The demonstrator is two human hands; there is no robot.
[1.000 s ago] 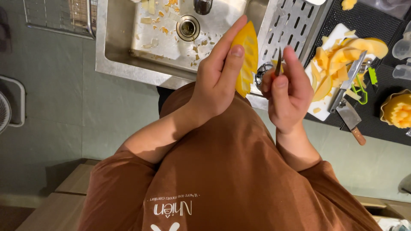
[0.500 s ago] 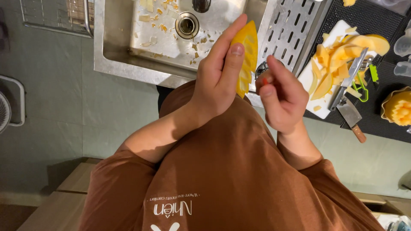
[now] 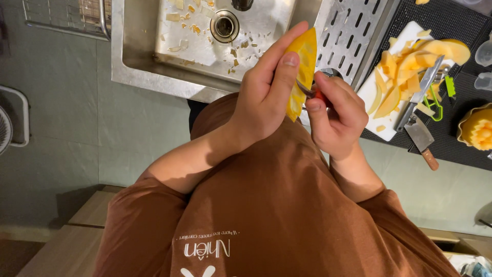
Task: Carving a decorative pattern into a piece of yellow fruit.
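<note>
Orange-yellow wedge of peeled fruit [image 3: 303, 66], over near edge of steel sink [image 3: 154, 77]: gripped lengthwise in left hand [image 3: 266, 97]. Right hand [image 3: 335, 115] pinching small red-handled peeler [image 3: 319, 95] against it. Likely light, firm, wet-slippery, bruisable; best held at the ends.

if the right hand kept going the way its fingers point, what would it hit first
Probably the yellow fruit slice held in the left hand. The right hand, holding a small tool, already points at it, nearly touching; depth is unclear.
</note>
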